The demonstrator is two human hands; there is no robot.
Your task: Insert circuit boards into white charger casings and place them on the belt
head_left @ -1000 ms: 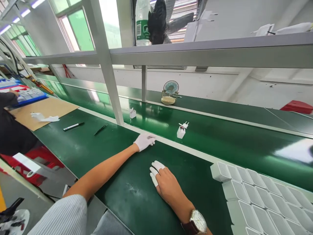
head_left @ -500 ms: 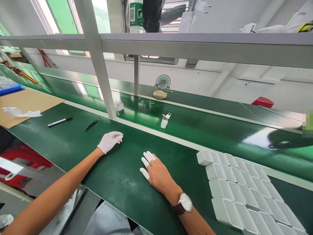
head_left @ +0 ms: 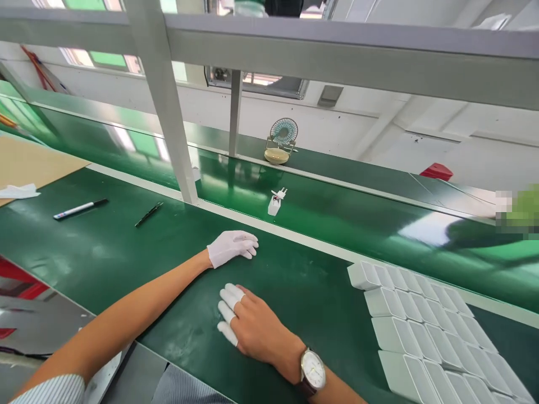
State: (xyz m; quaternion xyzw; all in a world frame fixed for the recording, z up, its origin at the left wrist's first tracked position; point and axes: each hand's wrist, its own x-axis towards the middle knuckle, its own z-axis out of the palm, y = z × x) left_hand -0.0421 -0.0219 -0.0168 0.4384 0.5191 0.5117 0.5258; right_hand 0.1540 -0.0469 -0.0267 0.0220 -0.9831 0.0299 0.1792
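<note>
My left hand (head_left: 233,248), in a white glove, rests on the green tabletop (head_left: 185,314) near the pale strip along its far edge. Its fingers point right, loosely bent and slightly apart, with nothing seen in them. Closer to me, my right hand (head_left: 256,325) lies palm down with white covers on several fingers. Those fingers are stretched out to the left, and no object shows under them. Beyond the strip, a small white box (head_left: 274,207) with a white two-pin plug (head_left: 281,194) sticking out of its top stands on the shiny green belt (head_left: 337,221).
Rows of white open trays (head_left: 425,325) stand at my right. To the left lie a marker (head_left: 80,209), a black pen-like tool (head_left: 149,214) and brown cardboard (head_left: 37,160). A grey post (head_left: 164,106) and shelf beam (head_left: 337,64) cross ahead; a small fan (head_left: 283,134) stands behind.
My left hand has moved right along the tabletop. My right hand has come left and closer to me. The view has tilted down, and the white box now appears slightly farther left.
</note>
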